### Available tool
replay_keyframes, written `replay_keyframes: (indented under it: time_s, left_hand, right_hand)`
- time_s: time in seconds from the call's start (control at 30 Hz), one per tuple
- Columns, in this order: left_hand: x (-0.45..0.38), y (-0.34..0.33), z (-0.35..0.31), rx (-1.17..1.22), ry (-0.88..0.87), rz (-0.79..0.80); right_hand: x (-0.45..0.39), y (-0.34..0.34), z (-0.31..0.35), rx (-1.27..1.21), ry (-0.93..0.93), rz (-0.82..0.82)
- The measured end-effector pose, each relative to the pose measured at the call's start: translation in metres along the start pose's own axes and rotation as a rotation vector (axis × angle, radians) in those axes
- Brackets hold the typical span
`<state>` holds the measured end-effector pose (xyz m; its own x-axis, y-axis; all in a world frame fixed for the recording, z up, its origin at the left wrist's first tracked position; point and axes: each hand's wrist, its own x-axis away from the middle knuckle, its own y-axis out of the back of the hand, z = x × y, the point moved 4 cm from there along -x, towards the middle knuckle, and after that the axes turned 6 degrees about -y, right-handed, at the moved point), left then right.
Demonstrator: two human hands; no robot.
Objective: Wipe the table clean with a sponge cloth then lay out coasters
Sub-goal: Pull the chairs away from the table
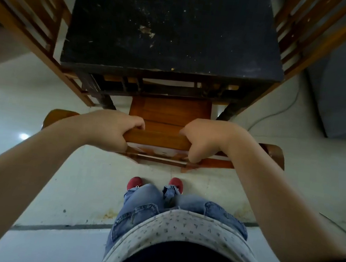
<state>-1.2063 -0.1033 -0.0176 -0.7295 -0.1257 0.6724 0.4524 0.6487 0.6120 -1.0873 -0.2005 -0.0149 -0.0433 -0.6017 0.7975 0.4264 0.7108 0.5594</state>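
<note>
My left hand [110, 128] and right hand [205, 140] both grip the chair's top rail [157, 138], which runs left-right across mid-frame; the soiled table [172, 31] lies directly above, equally near each hand.

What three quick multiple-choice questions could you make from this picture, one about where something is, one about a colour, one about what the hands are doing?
1. Where is the chair that the person holds?
A. On the tabletop
B. At the table's near edge, seat partly under it
C. Lying on its side on the floor

2. What colour are the shoes?
A. Red
B. White
C. Black

3. How does the table top look?
A. Speckled with crumbs and smears
B. Covered with coasters
C. Hidden under a cloth

Answers: 1 B, the left hand and right hand grip its top rail there; 2 A, red toes show below the jeans; 3 A, pale specks dot the dark top.
</note>
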Motion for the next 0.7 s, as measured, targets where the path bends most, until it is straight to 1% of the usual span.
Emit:
replay_keyframes:
  time_s: [0.07,0.2,0.43,0.7]
  left_hand:
    - [0.003,-0.003,0.0,-0.008,0.017,-0.03]
    - [0.01,-0.011,-0.001,0.005,0.045,-0.025]
    - [0.013,-0.009,-0.004,-0.071,0.059,-0.118]
    - [0.01,-0.012,-0.007,-0.044,0.075,-0.133]
  right_hand:
    - [0.0,0.0,0.002,0.007,0.007,0.017]
    - [0.001,-0.002,0.004,0.057,0.023,0.083]
    - [0.001,0.001,0.005,0.115,0.001,0.116]
    - [0.006,0.006,0.004,0.107,0.004,0.12]
